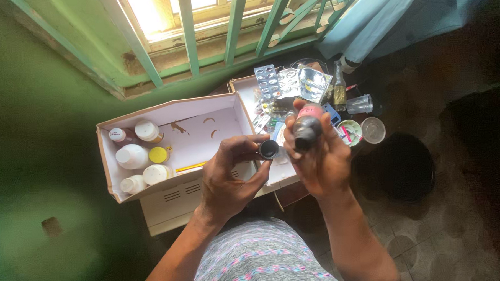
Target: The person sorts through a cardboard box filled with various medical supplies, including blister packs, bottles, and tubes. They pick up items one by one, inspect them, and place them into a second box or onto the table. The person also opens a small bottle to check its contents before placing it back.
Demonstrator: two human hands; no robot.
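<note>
Green wall and barred green window (213, 25) above, dim tiled floor (447, 233) below, blue cloth (379, 19) bunched at upper right. Low down, cluttered desk (288, 197), mostly hidden under boxes. Left hand (229, 177) closed around small black cap (269, 149), pinched between thumb and fingertips, open side toward camera. Right hand (317, 157) wrapped around dark bottle (306, 127) with pink label band, neck tilted toward the cap; bottle held above the desk's near edge, between both boxes. Cap off and just beside bottle mouth, not touching. Step in hand, by judgement: cap separated from bottle, either just unscrewed or about to be refitted; cannot tell which. Next move likely calls for steady alignment of cap and neck, bottle kept from tipping further in case of liquid inside. Open white cardboard box (204, 111) to the left, lying on its side, holding a row of bottles: brown bottle with white cap (148, 131), white-and-red labelled bottle (118, 135), plain white bottles (132, 157), one yellow-capped (159, 155). Thin yellow stick (191, 167) lying on box floor. Beyond the hands, second tray-like box (245, 85) with silver blister packs (267, 81), crinkled foil sheets (313, 83), small brown glass bottle (339, 87), clear plastic cup (360, 104), round lid (373, 130). Label print too small to read.
</note>
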